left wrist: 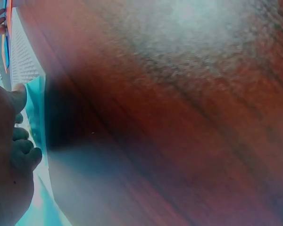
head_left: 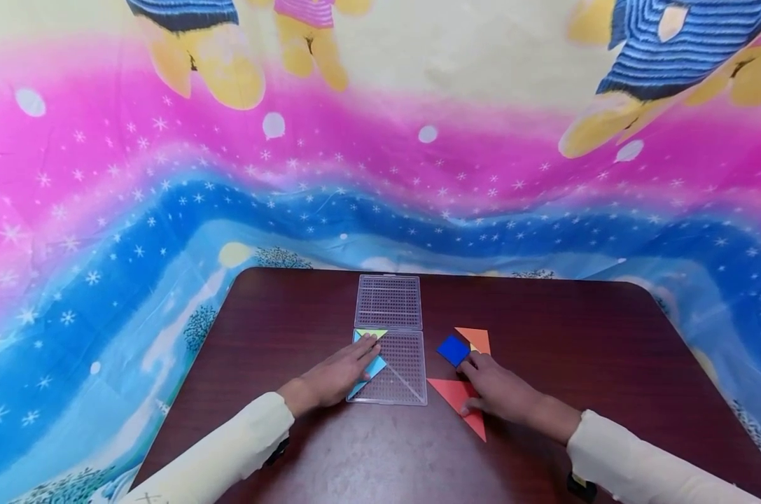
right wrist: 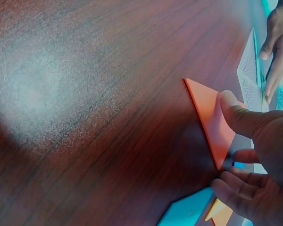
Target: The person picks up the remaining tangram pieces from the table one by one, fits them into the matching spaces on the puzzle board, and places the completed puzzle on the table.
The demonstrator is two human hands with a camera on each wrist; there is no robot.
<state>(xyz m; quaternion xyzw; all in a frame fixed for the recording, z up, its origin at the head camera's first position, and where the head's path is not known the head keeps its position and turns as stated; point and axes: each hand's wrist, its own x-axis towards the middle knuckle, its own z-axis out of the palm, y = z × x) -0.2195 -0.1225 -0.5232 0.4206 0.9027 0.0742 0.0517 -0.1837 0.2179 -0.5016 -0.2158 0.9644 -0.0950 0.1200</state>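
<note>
The left hand (head_left: 342, 373) rests over the left part of a clear plastic case (head_left: 412, 400), its fingers reaching toward the upper edge. Partly hidden beneath it lie a light blue triangle (head_left: 375, 367) and a yellow-green triangle (head_left: 372, 334). To the case's right, the right hand (head_left: 503, 392) has its thumb over a red triangle (head_left: 449, 395). Its index fingertip is close to a dark blue square (head_left: 453, 350); contact cannot be made out. Past the fingers is an orange piece (head_left: 477, 339). In the right wrist view, a yellow piece (right wrist: 216, 208) and a teal piece (right wrist: 186, 209) lie below the fingers.
The case lies open and flat, its gridded lid (head_left: 389, 301) toward the far edge of the dark wooden table (head_left: 279, 308). A patterned cloth (head_left: 380, 168) hangs behind the table. A diagonal ridge (head_left: 408, 383) crosses part of the case's near half.
</note>
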